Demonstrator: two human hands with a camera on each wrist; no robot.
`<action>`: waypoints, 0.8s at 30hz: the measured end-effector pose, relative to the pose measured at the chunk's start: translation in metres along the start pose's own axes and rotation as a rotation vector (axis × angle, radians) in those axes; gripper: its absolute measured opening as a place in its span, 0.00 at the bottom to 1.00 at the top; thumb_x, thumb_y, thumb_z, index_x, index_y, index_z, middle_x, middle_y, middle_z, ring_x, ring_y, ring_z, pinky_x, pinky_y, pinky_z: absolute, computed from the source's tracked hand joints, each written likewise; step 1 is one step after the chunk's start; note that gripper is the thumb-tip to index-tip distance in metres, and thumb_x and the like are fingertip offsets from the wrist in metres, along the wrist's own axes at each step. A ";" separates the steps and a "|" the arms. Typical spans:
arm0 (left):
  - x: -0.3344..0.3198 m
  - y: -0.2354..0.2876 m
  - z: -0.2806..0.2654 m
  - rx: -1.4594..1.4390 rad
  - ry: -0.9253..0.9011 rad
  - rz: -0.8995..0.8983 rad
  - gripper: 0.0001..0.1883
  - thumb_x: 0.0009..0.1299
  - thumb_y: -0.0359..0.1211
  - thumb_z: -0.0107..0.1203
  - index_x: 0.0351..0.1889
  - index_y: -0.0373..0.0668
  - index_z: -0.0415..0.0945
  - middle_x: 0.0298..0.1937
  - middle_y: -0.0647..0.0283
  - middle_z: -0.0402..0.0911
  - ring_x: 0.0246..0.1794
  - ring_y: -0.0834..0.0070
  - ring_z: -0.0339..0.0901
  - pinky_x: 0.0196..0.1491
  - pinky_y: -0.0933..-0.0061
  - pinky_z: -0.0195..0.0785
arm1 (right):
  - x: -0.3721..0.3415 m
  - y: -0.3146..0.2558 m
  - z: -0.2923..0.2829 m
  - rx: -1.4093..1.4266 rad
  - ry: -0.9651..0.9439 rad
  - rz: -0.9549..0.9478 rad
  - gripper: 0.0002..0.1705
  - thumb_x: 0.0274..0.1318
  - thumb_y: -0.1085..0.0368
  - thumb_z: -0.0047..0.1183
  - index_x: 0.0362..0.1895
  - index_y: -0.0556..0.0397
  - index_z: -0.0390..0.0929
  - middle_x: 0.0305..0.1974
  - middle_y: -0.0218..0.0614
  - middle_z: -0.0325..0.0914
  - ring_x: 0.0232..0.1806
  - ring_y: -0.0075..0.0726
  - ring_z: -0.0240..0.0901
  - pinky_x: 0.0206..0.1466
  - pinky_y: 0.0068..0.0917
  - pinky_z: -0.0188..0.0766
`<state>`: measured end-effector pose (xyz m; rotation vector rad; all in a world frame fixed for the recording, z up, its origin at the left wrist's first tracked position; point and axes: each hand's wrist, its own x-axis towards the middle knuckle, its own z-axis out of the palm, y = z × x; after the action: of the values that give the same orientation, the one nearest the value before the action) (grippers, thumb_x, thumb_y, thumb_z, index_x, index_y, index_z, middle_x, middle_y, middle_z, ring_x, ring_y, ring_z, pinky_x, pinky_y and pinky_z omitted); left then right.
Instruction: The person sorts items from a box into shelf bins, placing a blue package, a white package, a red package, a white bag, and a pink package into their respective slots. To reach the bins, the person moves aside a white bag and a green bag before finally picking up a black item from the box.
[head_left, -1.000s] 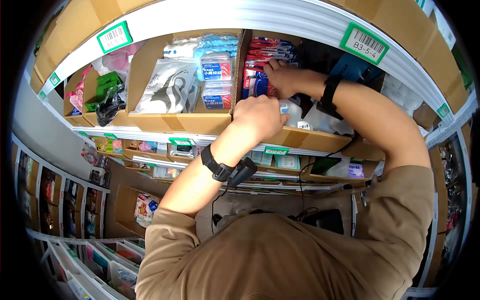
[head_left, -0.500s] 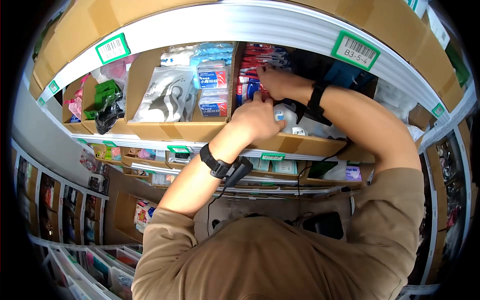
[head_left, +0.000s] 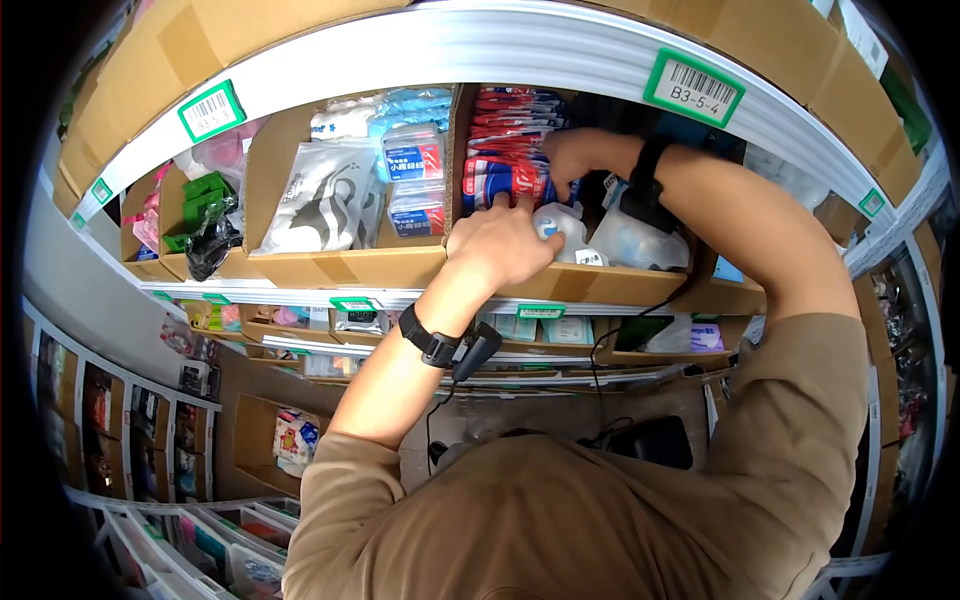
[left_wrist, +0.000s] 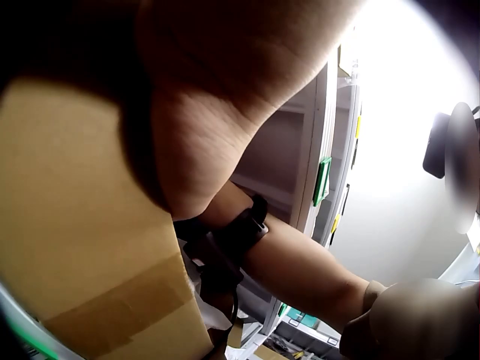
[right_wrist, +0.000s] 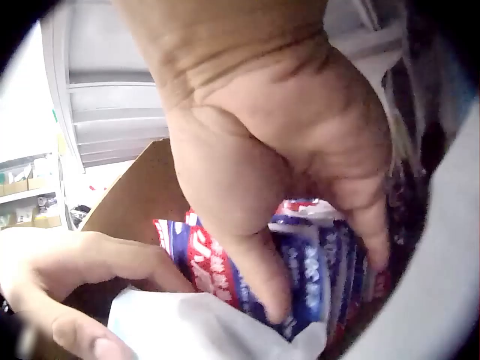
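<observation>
Red and blue packets [head_left: 510,180] stand in a row in a cardboard compartment, its front wall [head_left: 610,286] low. My left hand [head_left: 505,242] reaches over that wall, its fingertips at the foot of the front packet and its thumb beside a white plastic bag [head_left: 562,225]. At the row's right side is my right hand [head_left: 590,152], fingers pointing down. In the right wrist view, the thumb and fingers of my right hand [right_wrist: 277,142] spread over the packets [right_wrist: 307,270]; my left hand [right_wrist: 82,281] is beside the white bag [right_wrist: 195,326]. The left wrist view shows my left palm [left_wrist: 202,135], its fingers hidden.
Blue and red boxes [head_left: 413,160] and a grey-white bag [head_left: 318,200] fill the compartment to the left. Another translucent bag [head_left: 640,240] lies right of my hands. A shelf beam [head_left: 500,50] with a barcode label [head_left: 694,88] runs above; a cable [head_left: 594,370] hangs below.
My right hand has shifted right along the packets, uncovering more of the front ones. My left hand stays near the front wall, fingertips against the packets. The head view has shifted slightly.
</observation>
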<state>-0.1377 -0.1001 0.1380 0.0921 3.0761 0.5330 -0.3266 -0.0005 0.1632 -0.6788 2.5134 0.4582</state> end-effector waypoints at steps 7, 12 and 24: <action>0.002 0.001 0.003 0.013 0.008 -0.008 0.38 0.67 0.59 0.48 0.69 0.45 0.65 0.63 0.44 0.72 0.61 0.50 0.74 0.62 0.54 0.68 | -0.011 0.030 0.002 0.234 0.148 -0.089 0.30 0.34 0.64 0.73 0.44 0.67 0.80 0.49 0.52 0.79 0.43 0.42 0.80 0.36 0.36 0.79; 0.001 -0.001 0.005 -0.007 0.027 -0.002 0.39 0.67 0.59 0.49 0.69 0.45 0.64 0.63 0.42 0.72 0.61 0.49 0.75 0.62 0.55 0.68 | 0.002 0.059 -0.032 0.697 0.292 0.024 0.21 0.38 0.74 0.60 0.43 0.63 0.76 0.34 0.45 0.78 0.37 0.41 0.77 0.38 0.38 0.76; 0.004 0.000 0.004 0.015 0.000 -0.005 0.42 0.66 0.60 0.48 0.69 0.38 0.63 0.65 0.44 0.72 0.64 0.51 0.72 0.64 0.53 0.66 | 0.031 0.031 -0.042 0.400 0.325 0.097 0.24 0.54 0.58 0.54 0.52 0.62 0.76 0.48 0.55 0.80 0.46 0.50 0.81 0.40 0.50 0.77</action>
<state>-0.1417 -0.0990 0.1342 0.0842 3.0797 0.5100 -0.3823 -0.0048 0.1865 -0.5059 2.8301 -0.1391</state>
